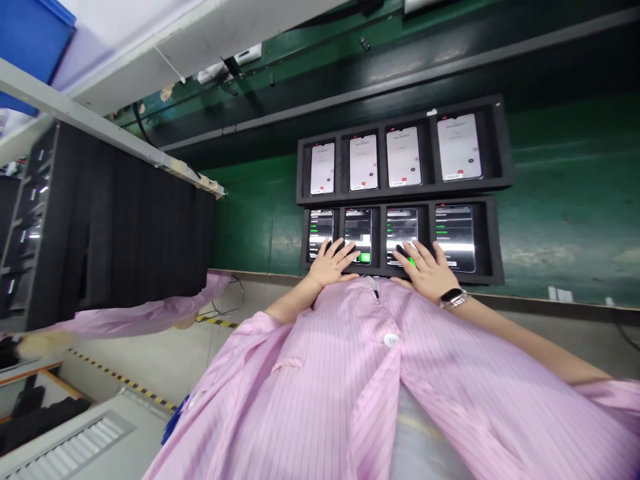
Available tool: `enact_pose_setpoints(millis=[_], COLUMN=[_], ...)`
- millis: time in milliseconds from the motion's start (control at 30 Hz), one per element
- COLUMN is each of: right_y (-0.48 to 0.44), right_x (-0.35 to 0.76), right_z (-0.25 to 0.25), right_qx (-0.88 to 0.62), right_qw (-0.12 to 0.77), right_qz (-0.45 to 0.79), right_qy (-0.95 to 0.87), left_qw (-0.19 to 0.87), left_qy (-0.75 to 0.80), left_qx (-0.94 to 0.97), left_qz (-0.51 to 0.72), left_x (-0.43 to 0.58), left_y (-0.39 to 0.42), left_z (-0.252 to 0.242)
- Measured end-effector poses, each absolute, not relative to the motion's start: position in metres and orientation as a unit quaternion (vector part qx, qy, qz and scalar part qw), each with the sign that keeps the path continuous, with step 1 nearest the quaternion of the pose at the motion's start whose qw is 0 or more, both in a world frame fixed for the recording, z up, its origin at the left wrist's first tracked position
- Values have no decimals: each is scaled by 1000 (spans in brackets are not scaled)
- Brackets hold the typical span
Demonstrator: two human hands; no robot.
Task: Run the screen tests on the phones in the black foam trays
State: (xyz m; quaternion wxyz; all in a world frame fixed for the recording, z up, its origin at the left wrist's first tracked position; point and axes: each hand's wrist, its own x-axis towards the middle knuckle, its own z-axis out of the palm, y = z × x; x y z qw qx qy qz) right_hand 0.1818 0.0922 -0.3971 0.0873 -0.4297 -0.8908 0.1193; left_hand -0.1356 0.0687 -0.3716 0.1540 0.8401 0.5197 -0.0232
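My left hand (330,262) rests with its fingers spread on the lit screens of the two leftmost phones (321,233) in a black foam tray (493,240). My right hand (420,270) lies on the phone (403,230) to the right of those, its fingertips on the glass. A metal-banded smartwatch (453,298) sits on my right wrist. Both phones' neighbours show dark screens with bright bars, and a green patch shows near each hand. Just above, a second foam tray (500,143) holds several phones (459,147) with white screens. My hands hide the lower parts of the screens.
Both trays lie on a green-painted surface (565,220). My pink striped smock (320,373) fills the bottom. On the left stand a black rack (135,213) and a blue bin (30,47). Yellow-black hazard tape (125,380) runs along the floor.
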Motion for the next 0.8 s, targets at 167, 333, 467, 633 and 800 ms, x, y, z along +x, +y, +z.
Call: enact_pose_setpoints(millis=[167, 333, 467, 633, 800], right_y=[94, 94, 93, 93, 94], right_x=[182, 181, 182, 183, 186], right_z=[-395, -394, -394, -397, -407], right_qx=[-391, -389, -391, -374, -356], right_qw=[45, 50, 52, 75, 111], right_qz=[139, 114, 95, 61, 22], right_qy=[-909, -913, -914, -923, -928], left_qw=[164, 146, 138, 107, 44], left_qy=[479, 475, 477, 473, 454], left_qx=[862, 867, 866, 874, 889], left_qz=[-36, -40, -48, -31, -32], left_x=[-135, -133, -132, -133, -135], left_y=[71, 72, 72, 71, 71], left_z=[-372, -372, -372, -377, -387])
